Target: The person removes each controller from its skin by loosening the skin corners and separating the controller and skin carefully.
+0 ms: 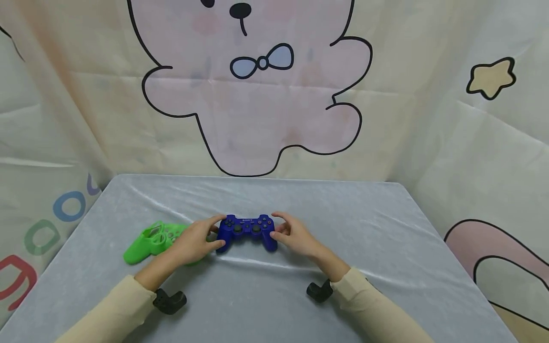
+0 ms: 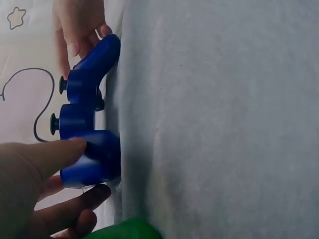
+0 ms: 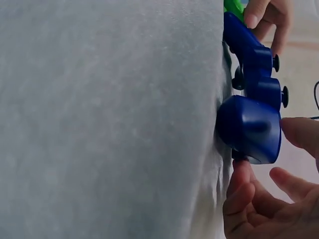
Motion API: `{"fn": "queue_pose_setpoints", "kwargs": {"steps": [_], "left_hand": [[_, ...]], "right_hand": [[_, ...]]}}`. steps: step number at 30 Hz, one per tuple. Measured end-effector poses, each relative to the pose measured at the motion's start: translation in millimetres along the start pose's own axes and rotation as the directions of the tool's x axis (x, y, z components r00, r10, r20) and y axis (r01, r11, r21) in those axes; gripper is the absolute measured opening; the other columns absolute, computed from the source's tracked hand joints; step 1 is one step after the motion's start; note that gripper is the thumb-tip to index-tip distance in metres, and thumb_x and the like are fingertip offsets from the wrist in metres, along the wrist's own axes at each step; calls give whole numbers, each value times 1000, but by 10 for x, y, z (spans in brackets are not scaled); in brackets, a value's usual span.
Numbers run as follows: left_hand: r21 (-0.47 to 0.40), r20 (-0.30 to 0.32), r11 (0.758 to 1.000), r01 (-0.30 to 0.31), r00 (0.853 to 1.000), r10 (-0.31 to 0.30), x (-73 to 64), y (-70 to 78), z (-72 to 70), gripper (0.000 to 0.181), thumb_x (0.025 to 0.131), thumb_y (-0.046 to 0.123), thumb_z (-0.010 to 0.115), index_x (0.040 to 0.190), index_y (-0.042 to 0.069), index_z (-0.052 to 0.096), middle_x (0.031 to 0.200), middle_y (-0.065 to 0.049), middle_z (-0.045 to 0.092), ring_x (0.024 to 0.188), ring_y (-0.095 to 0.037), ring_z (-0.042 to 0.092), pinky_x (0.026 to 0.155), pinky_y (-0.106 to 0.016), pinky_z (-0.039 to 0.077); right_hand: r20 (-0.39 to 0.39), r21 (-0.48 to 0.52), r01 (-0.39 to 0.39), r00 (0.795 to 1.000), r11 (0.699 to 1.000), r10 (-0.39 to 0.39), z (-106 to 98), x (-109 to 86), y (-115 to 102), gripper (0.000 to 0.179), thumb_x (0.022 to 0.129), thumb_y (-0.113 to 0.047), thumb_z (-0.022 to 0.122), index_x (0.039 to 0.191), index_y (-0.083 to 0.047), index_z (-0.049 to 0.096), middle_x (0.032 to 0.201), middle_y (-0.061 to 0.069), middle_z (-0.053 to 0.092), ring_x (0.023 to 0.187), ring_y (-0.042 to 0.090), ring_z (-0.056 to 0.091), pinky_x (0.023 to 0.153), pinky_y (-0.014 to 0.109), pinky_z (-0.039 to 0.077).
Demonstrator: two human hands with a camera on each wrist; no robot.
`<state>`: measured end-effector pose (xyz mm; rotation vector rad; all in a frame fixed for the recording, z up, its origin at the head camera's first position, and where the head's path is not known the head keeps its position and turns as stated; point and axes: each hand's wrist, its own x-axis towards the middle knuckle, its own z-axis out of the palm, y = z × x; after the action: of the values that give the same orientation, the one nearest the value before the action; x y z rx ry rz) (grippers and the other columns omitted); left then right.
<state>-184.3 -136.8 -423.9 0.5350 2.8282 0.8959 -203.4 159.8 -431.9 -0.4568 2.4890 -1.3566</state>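
Observation:
A blue game controller [image 1: 246, 228] marked SONY lies on the grey cloth, face up, with its two grips toward the person. My left hand [image 1: 195, 243] holds its left end, the thumb on the grip and the other fingers at the side. At the opposite end, my right hand [image 1: 296, 236] has its thumb and fingertips against the right grip and side, as the right wrist view also shows. A bright green controller cover [image 1: 147, 240] with cut-out holes rests left of the controller, partly hidden behind my left hand and forearm.
Grey cloth covers the table [image 1: 257, 300]. Printed fabric with a cartoon bear [image 1: 257, 105] hangs behind the table and along both sides. A black wrist camera [image 1: 169, 301] sits at the left cuff, another [image 1: 319, 291] at the right.

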Motion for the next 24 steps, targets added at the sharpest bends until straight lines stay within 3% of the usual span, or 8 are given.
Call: {"fn": "queue_pose_setpoints", "kwargs": {"steps": [4,11,18,24], "left_hand": [[-6,-12,999,47,999,-47,-1,31,14,67,90,22,77,149,10,48,115,-15,74,106,-31,68,87,-52,54],[-52,-32,995,81,996,-83,5,51,-55,66,89,21,78,147,10,49,108,-11,75,90,-20,63,73,-38,51],[-57,-47,997,50,998,-52,-82,109,-244,66,90,23,77,148,11,48,110,-11,75,99,-29,65,80,-44,52],[-75,-13,996,57,998,-58,-195,82,-282,68,88,21,80,147,11,50,108,-11,75,97,-25,64,75,-39,52]], "right_hand": [[12,22,8,1000,1000,-8,51,25,18,58,95,-6,67,148,-3,44,105,23,71,78,13,65,62,22,49],[-45,58,29,999,998,-27,73,58,-42,56,94,-6,69,147,-4,49,106,24,72,74,9,61,61,20,48],[-50,97,76,996,992,-71,11,18,-188,56,93,-7,71,146,-5,51,103,23,72,69,10,55,61,20,45],[-7,123,27,1000,992,-26,98,-45,-235,56,93,-7,71,145,-6,51,104,22,72,74,9,62,64,22,48]]}}
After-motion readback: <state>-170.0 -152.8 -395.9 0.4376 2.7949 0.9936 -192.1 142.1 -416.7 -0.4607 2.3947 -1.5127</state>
